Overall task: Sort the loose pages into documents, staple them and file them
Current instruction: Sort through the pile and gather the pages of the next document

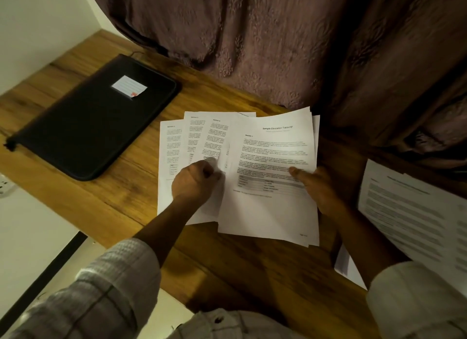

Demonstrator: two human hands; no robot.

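Wooden desk surface (126,212) is carrying the fanned white printed pages (273,212) at centre, right of the black zippered folder (96,126).
I am pinching one page edge with my curled left hand (195,180); my right hand (322,189) is gripping the uppermost pages, thumb pressing on their face.

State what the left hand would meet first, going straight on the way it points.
The left hand grips the fanned pages; beyond them, probably the curtain, though depth is unclear.
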